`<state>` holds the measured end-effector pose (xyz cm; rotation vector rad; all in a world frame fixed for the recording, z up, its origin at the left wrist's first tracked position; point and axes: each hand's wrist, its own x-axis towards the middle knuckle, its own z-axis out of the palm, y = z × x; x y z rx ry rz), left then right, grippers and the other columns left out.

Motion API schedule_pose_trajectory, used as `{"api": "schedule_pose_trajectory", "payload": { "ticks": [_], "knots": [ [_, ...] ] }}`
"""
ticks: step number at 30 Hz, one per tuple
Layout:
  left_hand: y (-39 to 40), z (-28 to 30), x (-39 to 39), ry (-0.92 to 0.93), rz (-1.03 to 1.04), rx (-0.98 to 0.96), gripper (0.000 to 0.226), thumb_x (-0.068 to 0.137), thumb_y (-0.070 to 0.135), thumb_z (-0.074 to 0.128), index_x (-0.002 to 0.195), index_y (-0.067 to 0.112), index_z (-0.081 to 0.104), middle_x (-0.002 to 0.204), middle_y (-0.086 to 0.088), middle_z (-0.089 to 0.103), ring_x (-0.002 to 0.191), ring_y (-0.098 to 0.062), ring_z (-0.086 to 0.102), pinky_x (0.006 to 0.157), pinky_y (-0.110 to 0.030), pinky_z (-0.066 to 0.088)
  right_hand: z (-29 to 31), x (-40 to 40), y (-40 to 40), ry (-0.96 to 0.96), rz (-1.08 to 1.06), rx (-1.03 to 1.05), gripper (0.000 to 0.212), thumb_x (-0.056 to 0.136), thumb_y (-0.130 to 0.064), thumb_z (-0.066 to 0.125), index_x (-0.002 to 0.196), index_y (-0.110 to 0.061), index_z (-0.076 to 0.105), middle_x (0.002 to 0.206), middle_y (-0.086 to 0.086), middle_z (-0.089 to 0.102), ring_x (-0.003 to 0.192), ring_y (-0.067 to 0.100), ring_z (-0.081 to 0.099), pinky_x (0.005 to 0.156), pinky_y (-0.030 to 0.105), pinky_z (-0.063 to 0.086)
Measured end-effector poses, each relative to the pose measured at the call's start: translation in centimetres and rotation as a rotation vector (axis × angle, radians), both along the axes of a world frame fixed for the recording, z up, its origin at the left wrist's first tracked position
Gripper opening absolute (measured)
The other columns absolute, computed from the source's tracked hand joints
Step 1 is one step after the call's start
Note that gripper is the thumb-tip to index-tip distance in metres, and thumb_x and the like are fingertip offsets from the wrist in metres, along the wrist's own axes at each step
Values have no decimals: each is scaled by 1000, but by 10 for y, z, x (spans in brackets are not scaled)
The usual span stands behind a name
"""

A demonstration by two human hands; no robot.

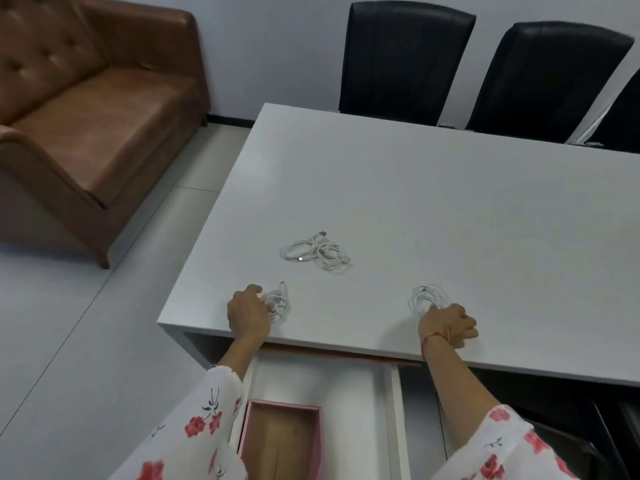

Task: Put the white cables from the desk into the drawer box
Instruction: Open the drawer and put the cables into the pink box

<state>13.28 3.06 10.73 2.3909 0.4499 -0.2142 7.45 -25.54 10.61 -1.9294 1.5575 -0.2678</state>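
Observation:
Several coiled white cables lie on the white desk [433, 202]. My left hand [247, 315] rests near the front edge with its fingers closed on one white cable coil [278, 299]. My right hand [448, 325] pinches another white cable coil [427, 296] to the right. A pile of two more white cables [315, 252] lies farther back between the hands, untouched. Below the desk edge the white drawer [346, 393] is pulled out, and a pink-rimmed box [282, 441] with a wood-coloured bottom sits empty in it.
Two black chairs [405, 60] stand behind the desk at the far side. A brown leather sofa [83, 109] stands on the floor to the left. A dark chair part [588, 427] shows at the lower right under the desk.

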Motion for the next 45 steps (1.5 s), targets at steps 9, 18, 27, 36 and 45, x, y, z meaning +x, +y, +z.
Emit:
{"api": "schedule_pose_trajectory", "payload": {
  "ticks": [9, 18, 27, 36, 45],
  "knots": [
    [1, 0, -16, 172, -47, -192, 36, 71, 28, 83, 98, 5, 75, 104, -12, 76, 100, -29, 68, 85, -33, 52, -4, -15, 20, -210, 200, 81, 23, 90, -3, 57, 109, 1, 69, 107, 22, 71, 98, 35, 67, 77, 35, 54],
    [33, -38, -128, 221, -65, -54, 21, 67, 22, 85, 84, 10, 79, 89, -9, 78, 84, -26, 71, 79, -30, 54, -40, -112, 143, -165, 681, 57, 16, 87, -20, 70, 101, -16, 74, 90, 2, 77, 71, 10, 66, 58, 9, 42],
    [25, -94, -176, 395, -220, 328, 21, 91, 16, 60, 109, 8, 68, 109, -10, 71, 95, -21, 69, 80, -24, 54, -92, -134, 200, 425, 939, 16, 29, 98, -8, 42, 114, -10, 66, 116, 12, 70, 106, 27, 67, 86, 31, 54],
    [34, -87, -172, 335, -399, 334, 21, 93, 18, 57, 109, 9, 67, 109, -10, 70, 95, -21, 69, 83, -23, 54, -77, -112, 195, 458, 1125, -13, 26, 93, -3, 49, 113, -2, 65, 114, 20, 68, 107, 35, 65, 83, 34, 53],
    [28, -5, -60, -194, -233, -261, 18, 89, 23, 64, 99, 11, 74, 89, -5, 78, 78, -17, 75, 80, -34, 60, 7, -17, 139, -182, 808, 98, 15, 87, -18, 67, 95, -12, 78, 87, 9, 79, 87, 22, 74, 85, 30, 56]
  ]
}}
